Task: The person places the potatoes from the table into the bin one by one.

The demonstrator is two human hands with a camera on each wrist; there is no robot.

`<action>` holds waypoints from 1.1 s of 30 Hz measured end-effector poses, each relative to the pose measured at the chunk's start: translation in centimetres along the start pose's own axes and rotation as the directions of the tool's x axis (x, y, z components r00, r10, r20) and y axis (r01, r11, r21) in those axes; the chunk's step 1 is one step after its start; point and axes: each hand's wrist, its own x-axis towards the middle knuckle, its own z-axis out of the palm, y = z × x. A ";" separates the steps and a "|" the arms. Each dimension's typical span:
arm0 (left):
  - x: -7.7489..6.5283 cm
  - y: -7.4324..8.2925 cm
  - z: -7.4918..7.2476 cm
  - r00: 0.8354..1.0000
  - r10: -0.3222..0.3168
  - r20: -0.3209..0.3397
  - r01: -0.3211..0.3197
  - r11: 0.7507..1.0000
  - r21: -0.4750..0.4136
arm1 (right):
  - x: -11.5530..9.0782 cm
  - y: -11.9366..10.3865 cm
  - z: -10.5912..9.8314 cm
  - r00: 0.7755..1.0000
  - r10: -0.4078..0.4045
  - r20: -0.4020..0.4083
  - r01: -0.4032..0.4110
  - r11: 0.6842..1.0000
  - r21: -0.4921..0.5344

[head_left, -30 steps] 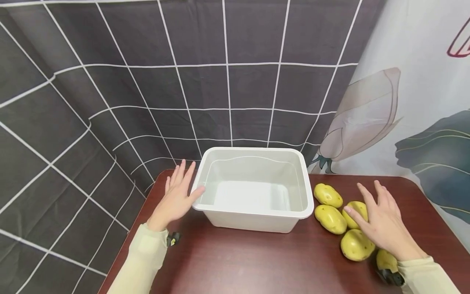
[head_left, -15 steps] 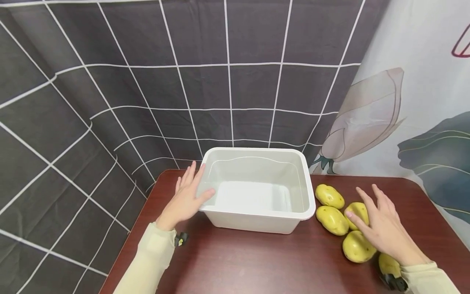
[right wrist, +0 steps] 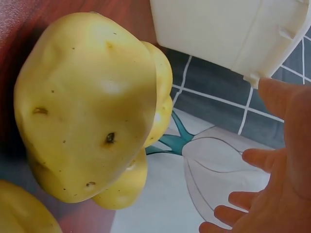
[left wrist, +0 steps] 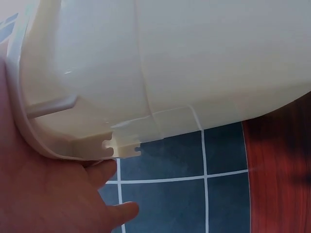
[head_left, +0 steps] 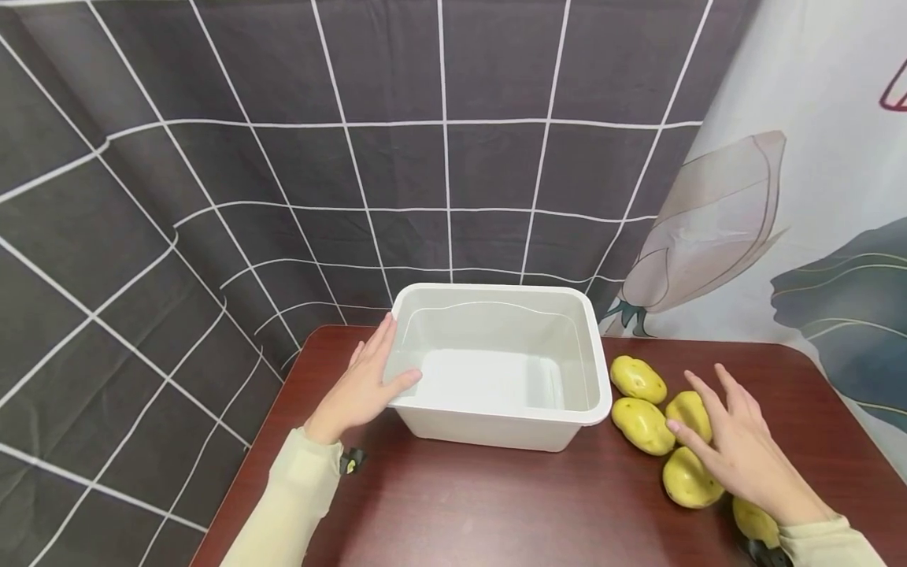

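A white plastic basin point(head_left: 489, 430) stands on the table with nothing in it. My left hand point(head_left: 360, 391) lies against its left rim, fingers straight along the outside and the thumb over the inner edge. From the left wrist view, the palm point(left wrist: 53, 194) meets the rim at the basin's corner. To the right of the basin are several yellow potatoes point(head_left: 643, 426). Above them hovers my right hand point(head_left: 744, 453), fingers spread and holding nothing. One potato point(right wrist: 87, 107) fills much of the right wrist view, apart from the fingers. Another potato point(head_left: 753, 518) is partly covered by the right wrist.
The dark red table point(head_left: 453, 512) extends in front of the basin. A dark cloth with white grid lines point(head_left: 489, 165) hangs behind and to the left. On the right hangs a pale cloth with a flower print point(head_left: 716, 220).
My left hand has moved right, from beside the basin onto its left rim. The right hand has shifted slightly towards me, still over the potatoes.
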 end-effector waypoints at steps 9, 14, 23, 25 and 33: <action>0.2 -0.1 0.4 1.000 -0.005 -0.007 0.005 1.000 0.000 | -0.8 0.2 0.3 1.000 -0.028 0.000 0.028 1.000 0.009; 0.0 0.0 0.3 1.000 -0.015 0.000 0.015 1.000 0.004 | -0.9 0.5 0.5 0.998 -0.062 0.007 0.062 0.998 0.016; -0.1 0.2 0.1 1.000 -0.029 0.000 0.029 1.000 0.001 | -1.6 0.8 1.1 0.996 -0.089 0.021 0.088 0.996 0.018; -0.1 0.2 0.1 1.000 -0.026 -0.002 0.026 1.000 0.000 | -1.7 0.8 1.2 0.995 -0.095 0.021 0.095 0.995 0.020; -0.2 0.1 0.3 0.998 -0.067 0.004 0.067 0.998 -0.013 | -2.2 0.8 1.4 0.993 -0.102 0.052 0.101 0.995 0.015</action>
